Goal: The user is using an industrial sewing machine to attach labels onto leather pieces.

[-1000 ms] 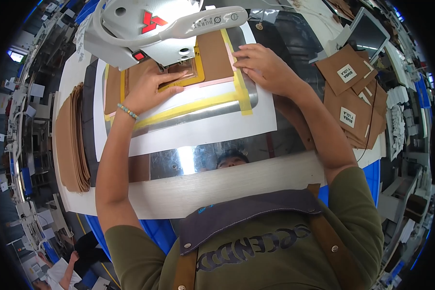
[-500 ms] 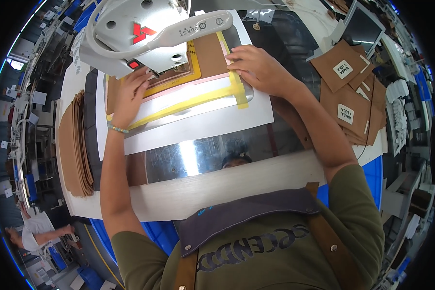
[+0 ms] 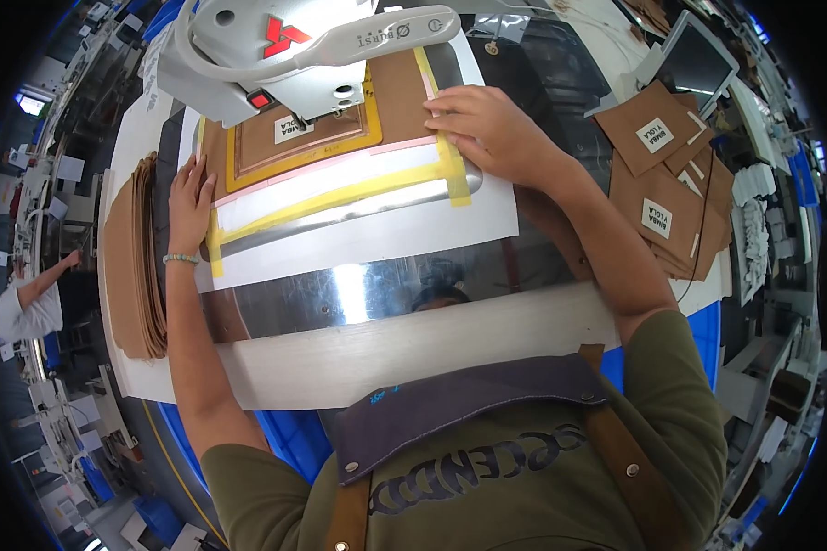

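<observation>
A white sewing machine head (image 3: 248, 69) stands over a flat template with brown sheet (image 3: 400, 106), yellow tape and a yellow inner frame (image 3: 312, 158). A white label (image 3: 292, 131) sits inside the frame beside the presser foot. My left hand (image 3: 190, 200) rests on the template's left edge, fingers slightly apart. My right hand (image 3: 492, 133) lies on its right edge, fingers spread and lightly bent. A white sheet (image 3: 358, 225) shows beneath the template, on a shiny metal plate (image 3: 317, 303).
A stack of brown pieces (image 3: 133, 257) lies at the left, labelled brown pieces (image 3: 643, 138) at the right near a small screen (image 3: 689, 64). Blue bins (image 3: 285, 432) sit below the table's front edge. A person in a white shirt (image 3: 28, 308) works at the far left.
My left hand has moved from beside the presser foot to the template's left edge, uncovering the label. My right hand stays at the right edge. The co-worker at left has moved up in view.
</observation>
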`<state>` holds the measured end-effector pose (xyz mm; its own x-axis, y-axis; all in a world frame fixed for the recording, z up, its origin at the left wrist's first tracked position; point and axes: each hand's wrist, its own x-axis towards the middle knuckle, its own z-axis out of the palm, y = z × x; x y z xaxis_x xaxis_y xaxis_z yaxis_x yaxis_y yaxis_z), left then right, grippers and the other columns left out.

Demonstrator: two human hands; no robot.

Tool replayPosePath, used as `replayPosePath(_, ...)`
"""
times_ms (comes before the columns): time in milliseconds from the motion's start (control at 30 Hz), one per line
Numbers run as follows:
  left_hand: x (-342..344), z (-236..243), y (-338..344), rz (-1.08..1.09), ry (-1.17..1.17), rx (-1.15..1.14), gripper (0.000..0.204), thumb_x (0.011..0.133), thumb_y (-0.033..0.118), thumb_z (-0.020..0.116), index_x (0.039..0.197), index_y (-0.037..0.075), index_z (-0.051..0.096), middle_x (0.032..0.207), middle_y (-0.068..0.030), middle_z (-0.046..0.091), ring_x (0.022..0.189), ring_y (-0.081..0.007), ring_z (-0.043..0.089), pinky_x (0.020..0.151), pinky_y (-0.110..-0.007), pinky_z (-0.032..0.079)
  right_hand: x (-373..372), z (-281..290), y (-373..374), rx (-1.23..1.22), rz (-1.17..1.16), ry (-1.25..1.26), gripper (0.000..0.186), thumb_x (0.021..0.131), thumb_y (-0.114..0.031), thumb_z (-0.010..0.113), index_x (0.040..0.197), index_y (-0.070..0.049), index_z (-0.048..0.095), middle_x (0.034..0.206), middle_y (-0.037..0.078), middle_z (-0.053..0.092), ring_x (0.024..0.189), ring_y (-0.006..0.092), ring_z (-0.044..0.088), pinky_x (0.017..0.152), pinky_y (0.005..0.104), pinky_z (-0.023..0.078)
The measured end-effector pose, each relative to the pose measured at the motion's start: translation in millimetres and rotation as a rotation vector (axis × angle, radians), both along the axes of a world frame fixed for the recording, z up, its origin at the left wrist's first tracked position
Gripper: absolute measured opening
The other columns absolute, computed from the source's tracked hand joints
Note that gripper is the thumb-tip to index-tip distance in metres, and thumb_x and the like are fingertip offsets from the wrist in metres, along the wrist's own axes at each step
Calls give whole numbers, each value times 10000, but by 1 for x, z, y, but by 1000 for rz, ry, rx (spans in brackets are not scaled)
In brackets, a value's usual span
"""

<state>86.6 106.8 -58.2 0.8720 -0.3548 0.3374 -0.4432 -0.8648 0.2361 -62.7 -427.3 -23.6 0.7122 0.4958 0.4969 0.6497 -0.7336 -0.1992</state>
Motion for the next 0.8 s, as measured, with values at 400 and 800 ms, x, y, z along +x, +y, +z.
replayPosePath(400, -24, 36, -30, -179, -135, 155, 447, 1031, 317, 657, 1409, 83, 704, 1488, -201, 582, 1367, -399, 540, 1158, -487, 434, -13, 54, 52, -42, 138, 92, 236, 991, -117, 678, 1208, -76, 760, 1277, 95, 733, 1246, 273, 634, 1103, 429, 456)
replayPosePath(800, -45, 30, -138, -93, 147, -438, 373, 994, 274, 701, 1209, -29, 741, 909, -197, 691, 809, -358, 663, 758, -416, 530, -5, 17, 110, 40, 66, 162, 286, 974, -232, 731, 1173, -27, 725, 1169, 127, 679, 1134, 314, 634, 993, 447, 507)
